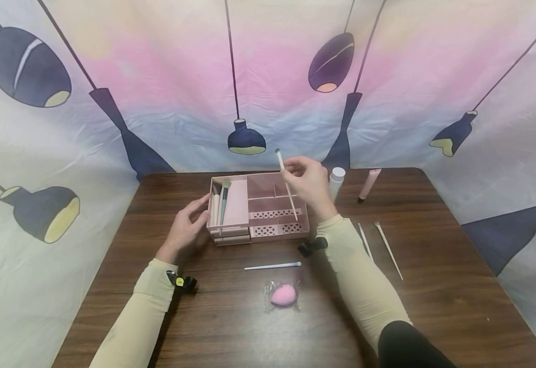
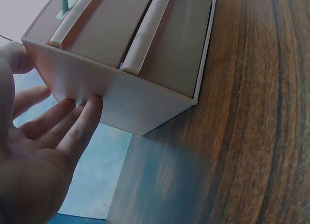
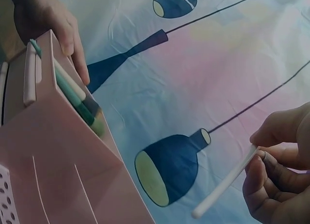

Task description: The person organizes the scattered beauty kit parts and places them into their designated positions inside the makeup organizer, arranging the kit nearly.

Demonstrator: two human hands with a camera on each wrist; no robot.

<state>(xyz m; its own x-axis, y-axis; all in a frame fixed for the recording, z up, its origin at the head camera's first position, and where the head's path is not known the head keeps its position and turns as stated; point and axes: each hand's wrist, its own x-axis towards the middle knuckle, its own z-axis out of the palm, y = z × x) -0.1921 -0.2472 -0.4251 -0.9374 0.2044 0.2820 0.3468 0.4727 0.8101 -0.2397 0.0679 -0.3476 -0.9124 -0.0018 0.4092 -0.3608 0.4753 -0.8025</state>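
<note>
The step in hand appeared to be loading brushes into the pink organizer (image 1: pixel 237 198), which stood near the far edge of the worktop (image 1: pixel 212 317), slightly left of that edge's midpoint. The right hand (image 1: pixel 312 182) pinched a pale brush (image 1: pixel 289 197) between thumb and fingers, bristles up, with the handle slanting down above the organizer's right half; the handle's lower end was clear of the walls. The left hand (image 1: pixel 183 227), fingers extended, touched the organizer's left side wall and gripped nothing. Other brushes (image 1: pixel 224 199) occupied the left compartment. Two loose brushes (image 1: pixel 389 251) lay toward the worktop's right edge. The next move probably called for aligning the handle with one compartment, lowering it and releasing, while the left hand steadied the organizer. The intended compartment could not be determined.
</note>
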